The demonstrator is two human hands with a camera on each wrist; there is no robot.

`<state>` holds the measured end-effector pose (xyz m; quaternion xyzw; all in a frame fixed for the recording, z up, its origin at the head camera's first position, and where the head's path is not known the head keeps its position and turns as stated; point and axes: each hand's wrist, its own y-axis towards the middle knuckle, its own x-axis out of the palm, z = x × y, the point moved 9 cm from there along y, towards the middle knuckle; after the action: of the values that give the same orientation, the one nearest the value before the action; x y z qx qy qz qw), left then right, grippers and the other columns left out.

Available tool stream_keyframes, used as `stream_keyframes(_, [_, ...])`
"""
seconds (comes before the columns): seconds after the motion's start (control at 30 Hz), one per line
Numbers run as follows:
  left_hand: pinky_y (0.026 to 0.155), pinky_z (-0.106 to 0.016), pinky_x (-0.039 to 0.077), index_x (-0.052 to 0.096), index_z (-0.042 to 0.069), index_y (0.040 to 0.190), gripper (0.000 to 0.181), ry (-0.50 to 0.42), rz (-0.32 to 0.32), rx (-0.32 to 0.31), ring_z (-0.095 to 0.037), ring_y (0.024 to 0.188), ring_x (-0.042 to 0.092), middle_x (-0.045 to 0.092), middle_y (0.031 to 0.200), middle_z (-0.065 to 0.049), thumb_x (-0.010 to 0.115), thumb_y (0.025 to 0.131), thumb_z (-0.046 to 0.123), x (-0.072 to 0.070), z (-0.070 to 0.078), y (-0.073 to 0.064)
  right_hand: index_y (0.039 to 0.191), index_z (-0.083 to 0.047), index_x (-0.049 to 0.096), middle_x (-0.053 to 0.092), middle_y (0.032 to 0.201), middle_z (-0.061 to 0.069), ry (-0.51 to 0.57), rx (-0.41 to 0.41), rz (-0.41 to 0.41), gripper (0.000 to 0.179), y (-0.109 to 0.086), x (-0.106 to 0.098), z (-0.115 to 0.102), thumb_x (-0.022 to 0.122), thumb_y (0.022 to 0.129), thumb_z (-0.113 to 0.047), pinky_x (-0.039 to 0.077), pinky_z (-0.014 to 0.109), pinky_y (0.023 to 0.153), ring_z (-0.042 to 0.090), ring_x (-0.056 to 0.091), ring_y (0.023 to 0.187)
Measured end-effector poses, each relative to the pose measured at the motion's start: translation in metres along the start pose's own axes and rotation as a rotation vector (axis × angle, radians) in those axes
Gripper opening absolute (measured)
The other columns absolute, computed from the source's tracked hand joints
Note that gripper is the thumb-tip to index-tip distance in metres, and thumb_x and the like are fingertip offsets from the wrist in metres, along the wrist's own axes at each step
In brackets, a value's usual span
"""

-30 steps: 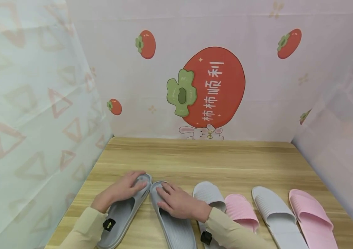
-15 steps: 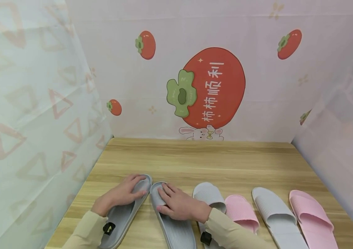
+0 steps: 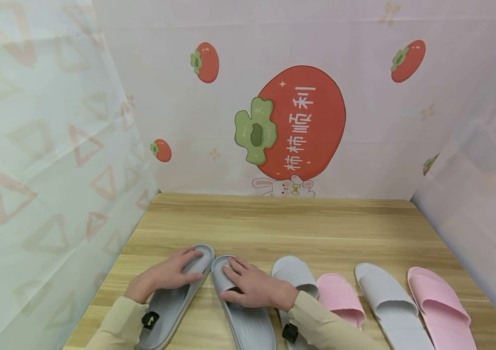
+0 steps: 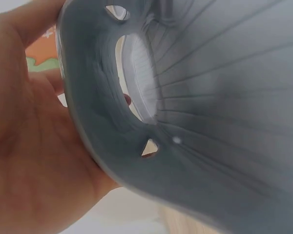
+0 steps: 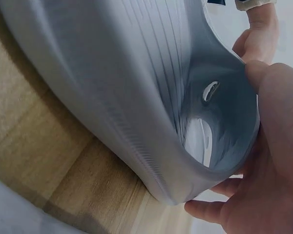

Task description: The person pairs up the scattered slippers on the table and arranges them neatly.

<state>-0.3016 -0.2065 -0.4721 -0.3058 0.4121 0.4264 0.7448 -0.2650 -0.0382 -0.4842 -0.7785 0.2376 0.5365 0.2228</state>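
In the head view a blue-grey slipper [image 3: 172,311] lies on the table at left, toe toward the back. My left hand [image 3: 166,273] rests over its vented strap, fingers lying loosely across the front. A matching slipper [image 3: 252,326] lies beside it, the two toes close together. Across that strap my right hand [image 3: 254,286] spreads its fingers. The left wrist view shows the left slipper's opening [image 4: 95,97] with my palm beside the strap. In the right wrist view, my right thumb [image 5: 258,75] touches the strap's rim.
On the right are a light grey ribbed slipper [image 3: 293,273], a small pink slipper [image 3: 339,299], a second light grey slipper [image 3: 387,296] and a larger pink slipper [image 3: 440,301]. My right forearm crosses over part of the first two. Printed cloth walls [image 3: 361,165] surround the wooden table [image 3: 282,223].
My left hand has drawn back slightly over its slipper, its fingers shifting a little from the toe. The right hand barely moves, and the slippers stay where they were.
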Motion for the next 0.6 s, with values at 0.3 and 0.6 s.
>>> stream_keyframes(0.3, [0.101,-0.061,0.039,0.042,0.008,0.147,0.086,-0.039,-0.071,0.008,-0.046,0.137,0.035,0.029,0.154,-0.029,0.075,0.08,0.05,0.002,-0.003,-0.002,0.156,-0.016,0.028,0.025,0.162,0.015,0.03,0.008,-0.002,0.075,0.002,0.0,0.005,0.032,0.098,-0.064,0.033,0.045,0.116,0.031,0.025,0.149])
stream_keyframes(0.6, [0.105,-0.064,0.033,0.033,0.011,0.153,0.099,-0.068,-0.16,0.014,-0.047,0.143,0.024,0.019,0.16,-0.026,0.081,0.075,0.049,0.005,-0.007,-0.004,0.154,-0.023,0.033,0.029,0.161,0.007,0.073,0.033,0.014,0.074,0.004,-0.001,0.015,0.037,0.095,-0.067,0.038,0.044,0.113,0.029,0.03,0.147])
